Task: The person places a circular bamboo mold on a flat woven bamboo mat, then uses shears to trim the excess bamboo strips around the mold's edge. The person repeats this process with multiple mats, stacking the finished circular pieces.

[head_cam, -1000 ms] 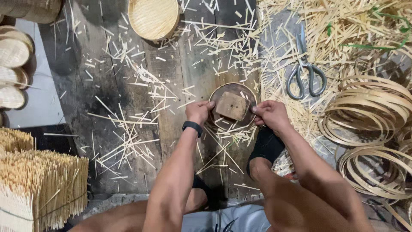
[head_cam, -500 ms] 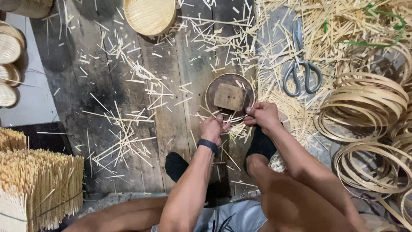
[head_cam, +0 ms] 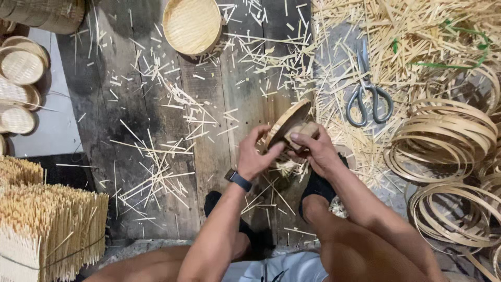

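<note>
A round wooden disc [head_cam: 288, 121] with a small wooden block [head_cam: 305, 129] on its face is lifted off the floor and tilted on edge. My left hand [head_cam: 257, 156], with a dark watch at the wrist, grips the disc's lower rim from the left. My right hand [head_cam: 316, 151] holds the block side, thumb across the block. Thin bamboo slivers stick out under the disc between my hands.
Bamboo splinters [head_cam: 156, 172] litter the dark plank floor. Steel scissors [head_cam: 368, 94] lie to the right. Coiled bamboo hoops [head_cam: 449, 141] pile at right, a woven round tray [head_cam: 192, 25] at top, small woven lids [head_cam: 21, 65] at left, a bundled stick stack [head_cam: 47, 224] at lower left.
The disc lay flat on the floor under my hands; now both hands have lifted it and tipped it up on edge.
</note>
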